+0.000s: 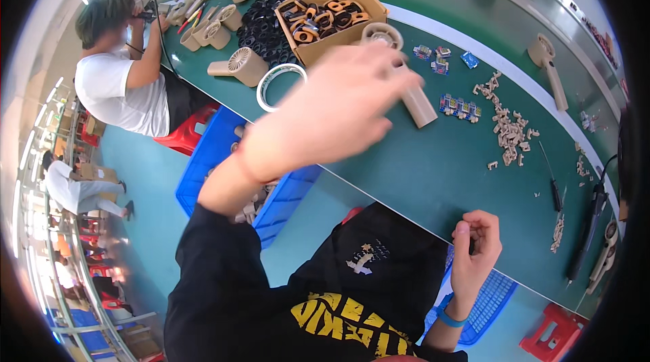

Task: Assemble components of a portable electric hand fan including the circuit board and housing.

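Observation:
My left hand [338, 101] stretches across the table, blurred by motion, over a beige handheld fan body [421, 104]. The fan's round head [383, 30] shows beyond my fingers, and its handle points toward me. Whether the fingers grip it, I cannot tell. At the table's front edge my right hand [474, 247] is closed with its fingers curled. Its palm is hidden, so any small thing inside cannot be made out. A white ring [263, 91] lies beside my left forearm.
A cardboard box [318, 50] of black-and-orange parts stands at the back, beside black rings [261, 33]. Small circuit boards [460, 108], beige clips [511, 132] and an electric screwdriver [588, 230] lie to the right. Blue crates [203, 165] stand below the edge. A co-worker [125, 71] sits at left.

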The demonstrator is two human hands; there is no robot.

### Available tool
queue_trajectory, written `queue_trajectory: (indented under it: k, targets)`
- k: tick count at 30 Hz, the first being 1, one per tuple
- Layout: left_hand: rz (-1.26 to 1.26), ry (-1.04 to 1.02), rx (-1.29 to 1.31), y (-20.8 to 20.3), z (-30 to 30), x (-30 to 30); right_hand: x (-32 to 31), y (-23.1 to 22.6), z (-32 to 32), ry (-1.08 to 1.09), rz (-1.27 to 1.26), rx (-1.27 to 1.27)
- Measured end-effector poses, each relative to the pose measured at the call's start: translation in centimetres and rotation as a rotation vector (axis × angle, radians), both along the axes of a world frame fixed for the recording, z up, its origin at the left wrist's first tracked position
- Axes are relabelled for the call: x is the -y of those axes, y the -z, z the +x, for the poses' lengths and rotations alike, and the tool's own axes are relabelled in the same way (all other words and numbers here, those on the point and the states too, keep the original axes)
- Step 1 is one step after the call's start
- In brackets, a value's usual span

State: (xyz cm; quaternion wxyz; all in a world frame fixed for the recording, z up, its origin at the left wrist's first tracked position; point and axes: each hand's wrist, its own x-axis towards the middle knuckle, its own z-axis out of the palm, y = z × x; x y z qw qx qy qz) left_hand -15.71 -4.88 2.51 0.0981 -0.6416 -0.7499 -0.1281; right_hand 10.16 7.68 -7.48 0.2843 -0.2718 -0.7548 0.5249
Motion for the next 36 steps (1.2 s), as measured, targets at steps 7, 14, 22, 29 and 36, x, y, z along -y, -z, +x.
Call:
queue_trajectory:
  k: [7,14,22,29,36]
  targets:
    - [-0.105,-0.759,-0.048,3.6,-12.3,14.0,-0.1,-0.7,-0.6,-0.059,0.018,-0.012]
    - [0.539,-0.686,0.489,1.0,-10.7,16.7,0.1,-0.3,-0.1,-0.038,0.019,-0.022]
    - [1.078,0.551,1.893,-1.9,-2.7,12.4,0.3,-0.4,0.3,-0.016,-0.110,-0.072]
    - [1.031,0.645,2.555,0.3,2.0,5.1,3.4,-3.3,-0.7,-0.394,-0.164,-0.148]
    - [1.001,0.480,2.772,1.5,3.9,2.8,3.2,-3.3,0.4,-0.454,-0.315,-0.198]
